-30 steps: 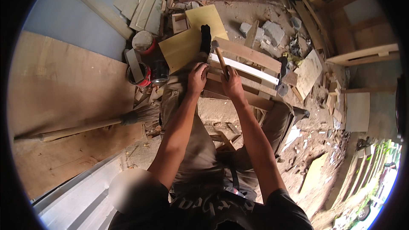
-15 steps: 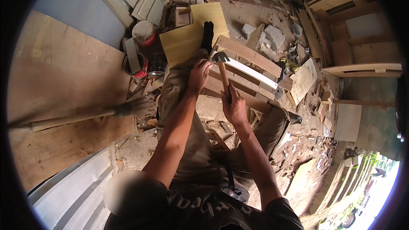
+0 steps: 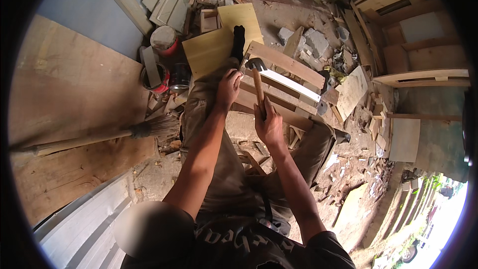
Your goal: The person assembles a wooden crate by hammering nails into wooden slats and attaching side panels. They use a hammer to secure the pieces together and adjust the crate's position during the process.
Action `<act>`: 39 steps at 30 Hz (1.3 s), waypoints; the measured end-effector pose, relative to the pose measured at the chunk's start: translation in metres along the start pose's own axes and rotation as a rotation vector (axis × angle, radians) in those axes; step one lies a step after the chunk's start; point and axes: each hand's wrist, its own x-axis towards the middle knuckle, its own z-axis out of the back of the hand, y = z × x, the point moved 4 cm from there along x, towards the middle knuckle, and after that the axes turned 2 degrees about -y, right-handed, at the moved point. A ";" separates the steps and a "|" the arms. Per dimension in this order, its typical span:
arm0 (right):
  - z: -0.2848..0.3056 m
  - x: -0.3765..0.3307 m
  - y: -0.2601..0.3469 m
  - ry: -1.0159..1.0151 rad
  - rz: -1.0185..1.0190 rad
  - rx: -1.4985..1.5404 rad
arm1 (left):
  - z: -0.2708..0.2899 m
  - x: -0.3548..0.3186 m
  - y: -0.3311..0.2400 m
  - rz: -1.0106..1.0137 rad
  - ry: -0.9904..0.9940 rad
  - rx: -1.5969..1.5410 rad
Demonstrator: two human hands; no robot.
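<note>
My right hand [image 3: 269,125] is wrapped round the wooden handle of a claw hammer [image 3: 258,89]. Its dark head is over the left end of a slatted wooden frame [image 3: 286,64], which lies across my lower legs. A white strip [image 3: 294,86] runs along the frame between bare wood slats. At the frame's left end, close to the hammer head, my left hand [image 3: 228,89] is closed with thumb and fingertips pinched together. Whatever is between those fingertips is too small to make out.
Left of my leg stand paint cans [image 3: 158,82], with a broom [image 3: 139,130] nearer me. Yellowish boards [image 3: 206,52] lie under my foot. Concrete chunks [image 3: 314,42] and wood scraps litter the floor to the right. Wooden shelving [image 3: 428,77] stands far right.
The hammer head has risen slightly over the frame's left end. My left hand keeps its pinch at the same spot, and the whole view has shifted a little.
</note>
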 end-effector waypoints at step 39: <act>-0.011 -0.042 -0.061 -0.186 -0.130 0.062 | -0.018 -0.016 0.032 0.303 0.071 -0.358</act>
